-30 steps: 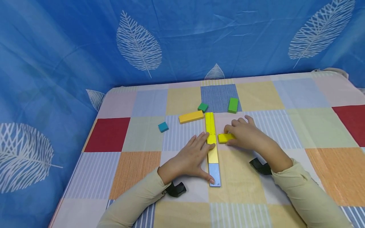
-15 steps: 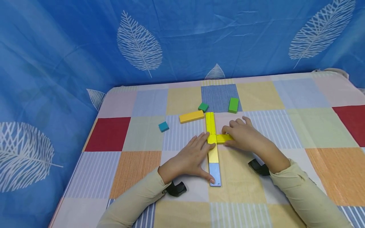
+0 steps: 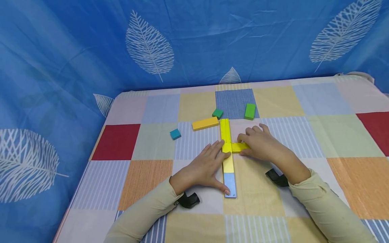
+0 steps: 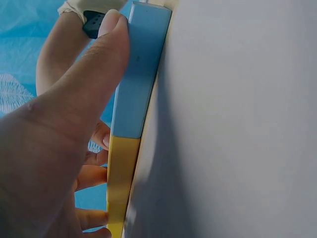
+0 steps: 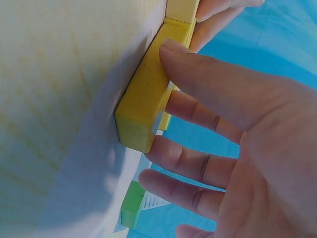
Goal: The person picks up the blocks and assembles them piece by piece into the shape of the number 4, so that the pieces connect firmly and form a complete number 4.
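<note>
Rectangular yellow blocks (image 3: 225,130) and a light-blue block (image 3: 230,185) lie end to end in a straight row on the patchwork cloth. My left hand (image 3: 202,168) spreads along the row's left side, its thumb on the blue block and its fingertips on the yellow part. From the other side my right hand (image 3: 264,143) pinches a yellow block (image 5: 141,89) between thumb and fingers. This block lies crosswise, its left end right against the middle of the row. In the left wrist view the thumb (image 4: 106,54) presses at the blue block's edge.
Beyond the hands lie an orange-yellow block (image 3: 205,124), a small dark-green block (image 3: 217,113) and a bright-green block (image 3: 250,111). Left of them is a small teal block (image 3: 175,134). A blue leaf-patterned curtain (image 3: 194,40) hangs behind the table.
The pinched yellow block has slid left, from a small gap to right against the row, with my right hand moving along. My left hand has kept its place.
</note>
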{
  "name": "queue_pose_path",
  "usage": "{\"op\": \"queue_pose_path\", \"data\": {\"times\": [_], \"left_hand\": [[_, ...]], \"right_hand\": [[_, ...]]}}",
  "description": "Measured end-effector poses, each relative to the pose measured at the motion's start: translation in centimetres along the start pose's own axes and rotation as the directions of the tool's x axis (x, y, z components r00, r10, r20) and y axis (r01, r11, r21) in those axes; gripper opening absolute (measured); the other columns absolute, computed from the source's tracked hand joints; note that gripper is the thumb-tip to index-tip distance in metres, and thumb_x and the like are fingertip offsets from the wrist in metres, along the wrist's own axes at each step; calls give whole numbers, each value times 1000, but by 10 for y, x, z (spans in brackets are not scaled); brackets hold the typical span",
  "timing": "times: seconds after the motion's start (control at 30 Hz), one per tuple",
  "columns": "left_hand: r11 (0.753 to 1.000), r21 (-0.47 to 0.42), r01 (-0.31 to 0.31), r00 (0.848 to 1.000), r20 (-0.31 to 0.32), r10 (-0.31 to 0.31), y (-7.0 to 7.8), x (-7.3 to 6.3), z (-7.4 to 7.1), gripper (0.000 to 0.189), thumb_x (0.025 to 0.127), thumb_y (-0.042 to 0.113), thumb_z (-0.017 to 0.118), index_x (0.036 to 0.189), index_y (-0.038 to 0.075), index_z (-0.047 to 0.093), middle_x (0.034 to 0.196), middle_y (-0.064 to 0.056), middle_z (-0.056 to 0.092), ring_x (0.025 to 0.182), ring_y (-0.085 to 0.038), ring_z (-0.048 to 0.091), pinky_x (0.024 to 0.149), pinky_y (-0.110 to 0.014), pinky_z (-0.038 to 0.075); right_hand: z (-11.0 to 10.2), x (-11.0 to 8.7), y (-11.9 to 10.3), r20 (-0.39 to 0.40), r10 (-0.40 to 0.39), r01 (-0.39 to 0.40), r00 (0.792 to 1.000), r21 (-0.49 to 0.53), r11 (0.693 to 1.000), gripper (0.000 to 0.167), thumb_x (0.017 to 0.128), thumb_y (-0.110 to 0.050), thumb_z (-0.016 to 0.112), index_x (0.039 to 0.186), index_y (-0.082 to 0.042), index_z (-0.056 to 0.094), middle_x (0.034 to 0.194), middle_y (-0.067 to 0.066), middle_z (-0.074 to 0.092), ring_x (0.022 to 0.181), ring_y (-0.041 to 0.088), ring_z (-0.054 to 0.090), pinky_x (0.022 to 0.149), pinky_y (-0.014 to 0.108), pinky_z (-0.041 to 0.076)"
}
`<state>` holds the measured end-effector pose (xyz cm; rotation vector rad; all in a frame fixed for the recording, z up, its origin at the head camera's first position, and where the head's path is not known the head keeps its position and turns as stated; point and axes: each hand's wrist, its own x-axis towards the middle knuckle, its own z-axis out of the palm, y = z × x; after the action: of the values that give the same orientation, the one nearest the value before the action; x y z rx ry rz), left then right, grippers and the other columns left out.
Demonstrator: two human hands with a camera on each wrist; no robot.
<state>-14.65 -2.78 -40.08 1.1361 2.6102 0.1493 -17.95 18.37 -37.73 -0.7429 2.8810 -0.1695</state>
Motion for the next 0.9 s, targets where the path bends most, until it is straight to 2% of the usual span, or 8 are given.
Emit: {"op": "queue_pose_path", "data": {"times": [0.73, 0.8, 0.9], "left_hand": [[1000, 2, 0, 1000, -1, 0, -1, 0, 0, 108, 57, 78, 61, 140, 15, 30, 153, -14, 7, 142, -26, 6, 114, -41, 11], [1000, 3, 2, 1000, 0, -2, -1, 0, 0, 109, 57, 78, 60, 140, 15, 30, 153, -14, 7, 142, -26, 5, 114, -41, 11], [1000, 2, 4, 1000, 5, -4, -1, 0, 0, 109, 57, 78, 60, 140, 15, 30, 153, -14, 6, 142, -26, 4, 114, -41, 11]], "right_hand": [[0, 0, -1, -11, -23, 23, 1000, 23, 999, 34, 74, -30, 75, 101, -12, 63, 85, 4, 56, 88, 28, 50, 97, 59, 28], [1, 0, 0, -24, -32, 33, 999, 34, 999, 40, 74, -32, 75, 106, -10, 62, 90, 6, 57, 92, 29, 51, 96, 57, 29], [1, -2, 0, -26, -49, 51, 998, 74, 996, 60, 72, -37, 75, 121, -7, 55, 112, 14, 55, 109, 34, 47, 98, 57, 29]]}}
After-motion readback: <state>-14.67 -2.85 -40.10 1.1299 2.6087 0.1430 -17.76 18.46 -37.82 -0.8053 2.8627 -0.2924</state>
